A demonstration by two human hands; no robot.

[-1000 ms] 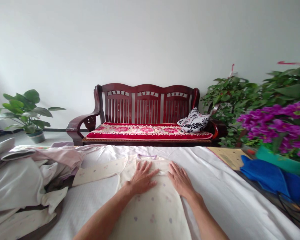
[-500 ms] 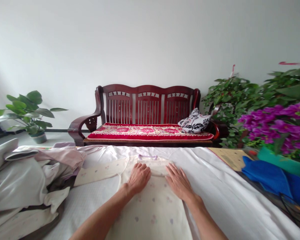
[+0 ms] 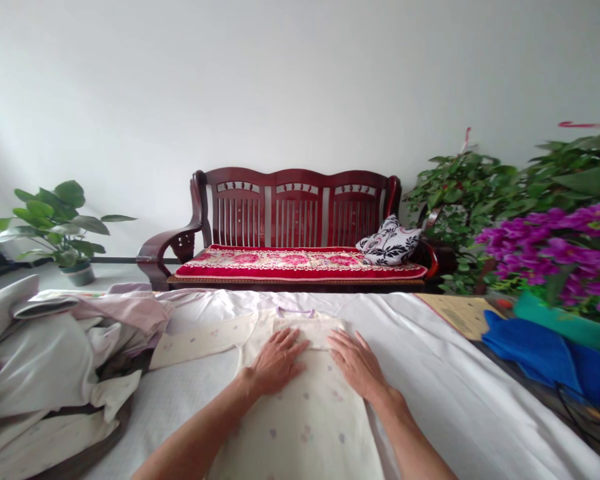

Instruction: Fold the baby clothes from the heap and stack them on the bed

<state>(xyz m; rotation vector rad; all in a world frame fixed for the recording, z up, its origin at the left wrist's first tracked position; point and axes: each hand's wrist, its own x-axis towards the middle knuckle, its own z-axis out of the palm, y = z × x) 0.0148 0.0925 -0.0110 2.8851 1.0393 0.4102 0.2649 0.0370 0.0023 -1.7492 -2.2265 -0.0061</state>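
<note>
A cream long-sleeved shirt point(image 3: 305, 413) with small pale prints and a lilac neckline lies spread on the white cloth point(image 3: 430, 373) in front of me. Its left-side sleeve stretches out to the left, while the right-side sleeve is folded across the chest. My left hand point(image 3: 279, 360) lies flat on the upper chest, fingers spread over the end of the folded sleeve. Resting on the right shoulder side is my right hand point(image 3: 355, 360), its fingers stretched out on the folded sleeve. Neither hand grips the fabric.
A heap of clothes point(image 3: 45, 367) lies at the left. On the right are a blue cloth point(image 3: 540, 353), a teal planter point(image 3: 565, 317) with purple flowers and a tan sheet point(image 3: 460, 313). Behind stands a wooden bench point(image 3: 295, 220) with a patterned cushion point(image 3: 390, 243).
My left hand's curled fingers have opened out flat on the shirt. My right hand has shifted very slightly left and down along the folded sleeve.
</note>
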